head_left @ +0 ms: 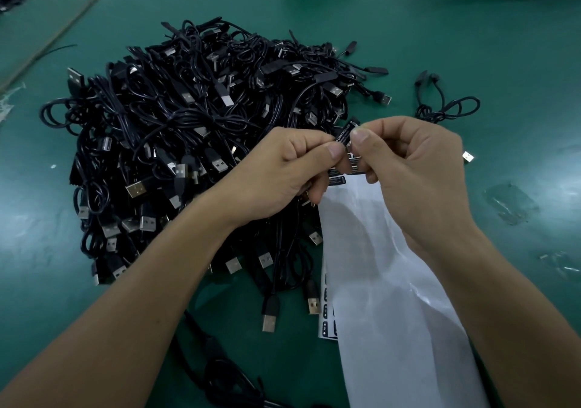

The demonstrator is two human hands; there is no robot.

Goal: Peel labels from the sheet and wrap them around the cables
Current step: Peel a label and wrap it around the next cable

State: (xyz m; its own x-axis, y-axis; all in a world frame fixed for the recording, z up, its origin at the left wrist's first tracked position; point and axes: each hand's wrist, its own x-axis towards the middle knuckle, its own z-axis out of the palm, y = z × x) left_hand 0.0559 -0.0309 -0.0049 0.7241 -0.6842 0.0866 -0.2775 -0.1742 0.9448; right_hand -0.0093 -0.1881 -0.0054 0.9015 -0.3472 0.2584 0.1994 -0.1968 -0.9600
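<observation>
Over the near right edge of the cable pile (188, 131), in the head view: a small black label (344, 135) with white print, pinched between two hands. Left hand (283, 171) curled, thumb and forefinger closed on the label's left edge. Right hand (415, 168) curled too, thumb tip pressed on its right edge. Hanging from under those fingers toward the bottom of the picture, the white backing sheet (377, 266), with another black label just below the pinch, apparently stuck on. Cannot tell which hand carries the sheet, nor whether a cable already lies inside the left fingers.

Farther off on the green table (471, 46): one loose cable (446, 109) to the right, well apart from the pile, and a second heap at the top edge.

Probably at the peel itself, or just past it — hard to say which.

Plenty to go wrong from here. Could fold the label onto its own glue if the two pinches drift together. Could leave it clinging to a thumb when letting go. Could snag the dangling sheet on plugs in the pile, or set the wrap on crooked through a slack cable.
</observation>
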